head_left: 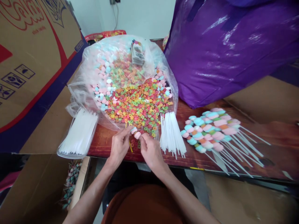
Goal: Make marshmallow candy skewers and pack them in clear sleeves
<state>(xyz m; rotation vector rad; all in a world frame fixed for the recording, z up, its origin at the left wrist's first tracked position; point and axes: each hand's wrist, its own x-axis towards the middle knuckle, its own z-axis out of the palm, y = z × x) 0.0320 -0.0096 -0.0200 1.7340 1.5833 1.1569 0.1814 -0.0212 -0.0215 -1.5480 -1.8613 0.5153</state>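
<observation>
Between my two hands is a short row of marshmallows (137, 134), pale blue, white and pink, with a darker piece among them. My left hand (120, 143) pinches its left end with fingers closed. At the pink end, my right hand (150, 151) is closed, thumb and fingers pressed together. Any stick through the row is hidden by the fingers. A thin yellow strip (130, 146) shows beside my left fingertips; I cannot tell whether it is held. Just beyond the hands, gummy rings (140, 105) of many colours lie heaped with loose marshmallows (102, 93) around them on clear plastic.
White sticks lie in a clear tray (61, 153) at left and in a loose bundle (171, 133) at right. Finished-looking marshmallow skewers (210, 129) are piled farther right. A purple bag (224, 56) and printed carton (35, 62) flank the wooden table (102, 143). A small packet stack (137, 53) rests on the plastic.
</observation>
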